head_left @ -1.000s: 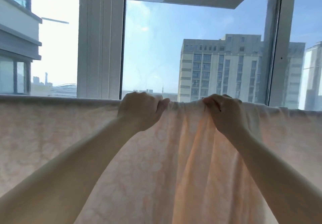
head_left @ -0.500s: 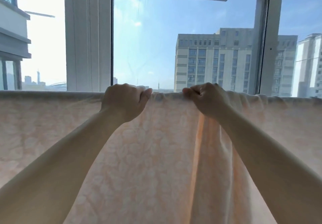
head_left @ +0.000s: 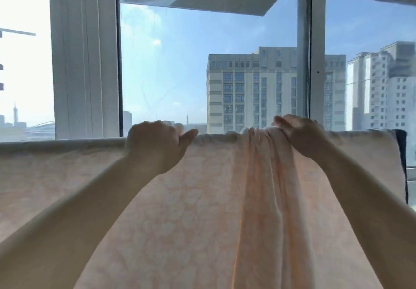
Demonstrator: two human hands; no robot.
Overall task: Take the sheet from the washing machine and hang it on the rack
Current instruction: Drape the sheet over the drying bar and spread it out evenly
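A pale peach sheet (head_left: 191, 210) with a faint floral pattern hangs over a horizontal rack bar that it hides, spanning almost the whole view. My left hand (head_left: 155, 144) grips the sheet's top fold with curled fingers, thumb pointing right. My right hand (head_left: 301, 135) grips a bunched, pleated part of the top fold, from which long creases fall. The two hands are a short way apart along the bar. The washing machine is out of view.
Directly behind the sheet stands a large window with white frames (head_left: 83, 59) and a vertical post (head_left: 311, 59). Tall buildings (head_left: 254, 90) show outside. A dark edge (head_left: 403, 149) sticks out past the sheet's right end.
My right hand has slid to the right along the top fold, widening the gap between the hands. The sheet's right end has come into view.
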